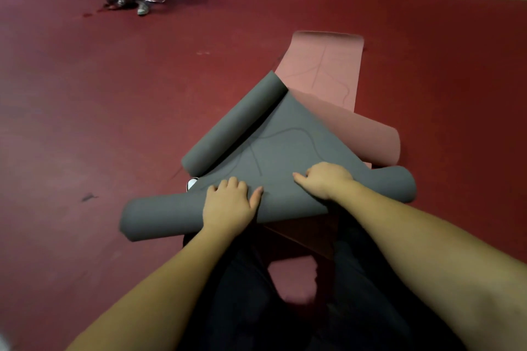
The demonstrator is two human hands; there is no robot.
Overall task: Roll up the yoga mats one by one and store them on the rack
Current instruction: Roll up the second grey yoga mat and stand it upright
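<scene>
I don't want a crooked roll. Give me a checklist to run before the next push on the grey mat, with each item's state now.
1. Both hands on the near roll: ok. Left hand and right hand press on it.
2. Far end flat: not ok. The grey mat has its far end curled into a second roll.
3. Path free: not ok. The grey mat lies across the pink mat.
4. Roll ends even: cannot tell.
5. Rack within reach: cannot tell, none in view.
</scene>
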